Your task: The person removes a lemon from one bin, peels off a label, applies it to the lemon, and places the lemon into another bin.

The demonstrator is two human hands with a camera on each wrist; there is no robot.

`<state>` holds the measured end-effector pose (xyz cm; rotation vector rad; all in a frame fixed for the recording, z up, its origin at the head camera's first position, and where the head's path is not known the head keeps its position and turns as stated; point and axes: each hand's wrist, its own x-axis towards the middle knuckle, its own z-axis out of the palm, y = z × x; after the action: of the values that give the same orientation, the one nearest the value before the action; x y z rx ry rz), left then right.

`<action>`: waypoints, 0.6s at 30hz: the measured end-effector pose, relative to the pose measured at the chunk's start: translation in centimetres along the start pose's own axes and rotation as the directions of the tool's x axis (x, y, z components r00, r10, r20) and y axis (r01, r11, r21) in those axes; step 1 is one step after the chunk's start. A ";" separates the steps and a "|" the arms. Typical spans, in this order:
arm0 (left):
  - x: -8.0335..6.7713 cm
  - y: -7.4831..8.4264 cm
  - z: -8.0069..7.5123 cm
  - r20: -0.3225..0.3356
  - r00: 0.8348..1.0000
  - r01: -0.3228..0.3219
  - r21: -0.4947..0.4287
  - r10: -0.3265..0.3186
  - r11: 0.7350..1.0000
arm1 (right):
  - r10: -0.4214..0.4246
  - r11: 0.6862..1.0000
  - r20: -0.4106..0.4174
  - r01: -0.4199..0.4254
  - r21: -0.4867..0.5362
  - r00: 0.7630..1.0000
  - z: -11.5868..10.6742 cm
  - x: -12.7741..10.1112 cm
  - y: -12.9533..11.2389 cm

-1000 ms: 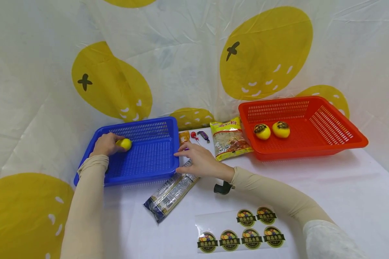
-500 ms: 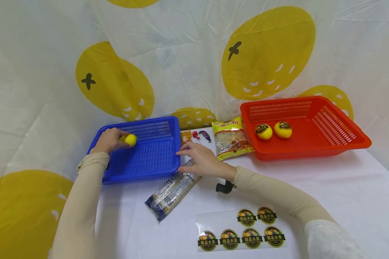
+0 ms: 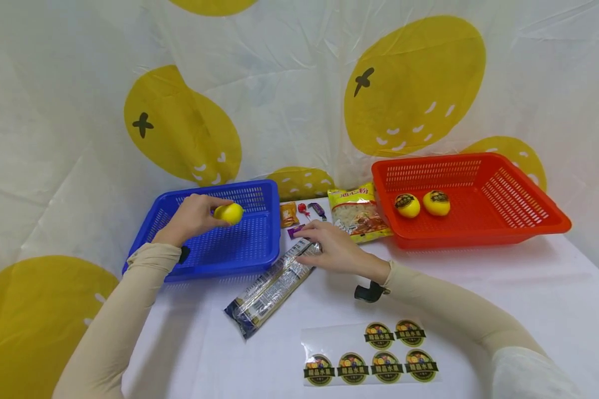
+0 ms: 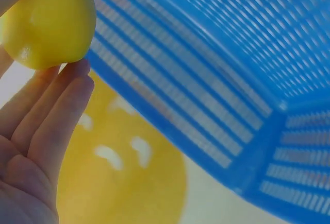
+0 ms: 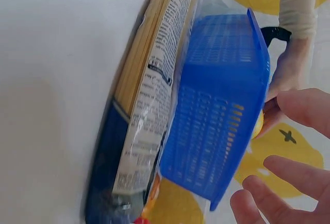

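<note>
The left hand (image 3: pixel 192 219) had its fingers curled round a small round yellow fruit (image 3: pixel 228 213), lifted just above the blue slotted plastic basket (image 3: pixel 239 249). The right hand (image 3: pixel 331 246) lay loose and flat – fingers spread, gripping nothing – on the long clear packet of noodles (image 3: pixel 269 288), with 2 stickered yellow fruits (image 3: pixel 421 204) off to its right in the red slotted plastic basket (image 3: pixel 509 219).

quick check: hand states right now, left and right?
Left hand: grips the yellow lemon above the blue basket.
Right hand: open, fingers spread, resting on the noodle packet.
</note>
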<state>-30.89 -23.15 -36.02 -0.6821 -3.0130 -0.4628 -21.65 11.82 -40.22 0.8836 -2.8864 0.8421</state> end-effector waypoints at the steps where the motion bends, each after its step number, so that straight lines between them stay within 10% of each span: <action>1: 0.0 0.5 0.0 -0.009 1.000 -0.021 -0.002 0.021 1.000 | 0.006 1.000 -0.008 -0.006 0.006 1.000 -0.3 -0.3 0.1; 18: -1.7 9.7 2.0 -0.098 0.942 -0.325 -0.041 0.320 0.945 | 0.086 0.992 -0.063 -0.080 0.093 0.994 -2.2 -3.7 3.1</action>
<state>-25.18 -14.94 -35.32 -1.1025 -2.7372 -0.5463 -20.46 17.00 -40.51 0.7311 -2.8648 0.9965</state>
